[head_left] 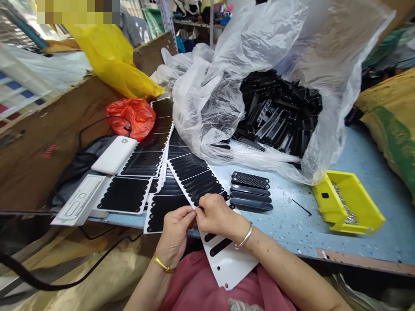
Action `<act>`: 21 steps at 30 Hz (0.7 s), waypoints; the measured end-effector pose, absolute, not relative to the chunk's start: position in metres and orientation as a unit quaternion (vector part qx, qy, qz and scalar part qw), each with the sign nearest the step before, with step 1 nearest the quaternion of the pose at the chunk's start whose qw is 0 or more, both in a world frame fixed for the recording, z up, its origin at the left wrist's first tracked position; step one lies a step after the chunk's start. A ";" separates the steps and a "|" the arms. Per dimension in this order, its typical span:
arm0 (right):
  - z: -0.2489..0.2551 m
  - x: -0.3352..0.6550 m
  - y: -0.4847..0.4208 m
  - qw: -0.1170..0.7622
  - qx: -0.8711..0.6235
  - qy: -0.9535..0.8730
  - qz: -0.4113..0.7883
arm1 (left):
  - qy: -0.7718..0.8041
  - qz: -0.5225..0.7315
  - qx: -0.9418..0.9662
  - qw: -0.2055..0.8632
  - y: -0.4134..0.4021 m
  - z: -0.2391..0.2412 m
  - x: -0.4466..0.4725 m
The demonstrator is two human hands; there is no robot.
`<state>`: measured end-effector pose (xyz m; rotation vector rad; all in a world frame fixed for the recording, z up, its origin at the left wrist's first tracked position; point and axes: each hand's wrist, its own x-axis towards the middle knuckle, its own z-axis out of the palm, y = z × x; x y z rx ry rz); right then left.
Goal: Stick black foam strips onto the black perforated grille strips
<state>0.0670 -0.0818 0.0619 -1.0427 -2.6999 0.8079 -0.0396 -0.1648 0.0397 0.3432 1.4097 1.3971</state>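
A long white sheet of black strip stickers [191,173] slants from the table down over my lap. Its lower part is bare white backing with a couple of black strips left on it. My left hand [175,231] pinches at the sheet's left edge, thumb against forefinger. Over the sheet, my right hand [218,216] is closed on the same edge, its fingertips meeting those of the left; the exact grip between them is hidden. Right of the sheet lie several black elongated plastic pieces [251,191] in a neat stack, the farthest with a mesh pattern.
A clear plastic bag [207,116] full of black plastic parts [282,116] stands behind. A yellow bin [356,203] of small metal pieces sits at right. More sticker sheets [145,155], a white power bank [114,154], a white box [78,201] and a red bag [131,119] lie left.
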 end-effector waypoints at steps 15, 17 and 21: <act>0.042 0.075 -0.086 0.145 -0.421 -0.775 0.448 | 0.559 0.608 0.113 0.553 -0.165 0.042 -0.040; 0.044 0.075 -0.088 0.156 -0.432 -0.775 0.434 | 0.550 0.612 0.120 0.556 -0.164 0.041 -0.042; 0.046 0.077 -0.088 0.172 -0.429 -0.780 0.422 | 0.539 0.609 0.122 0.569 -0.163 0.043 -0.043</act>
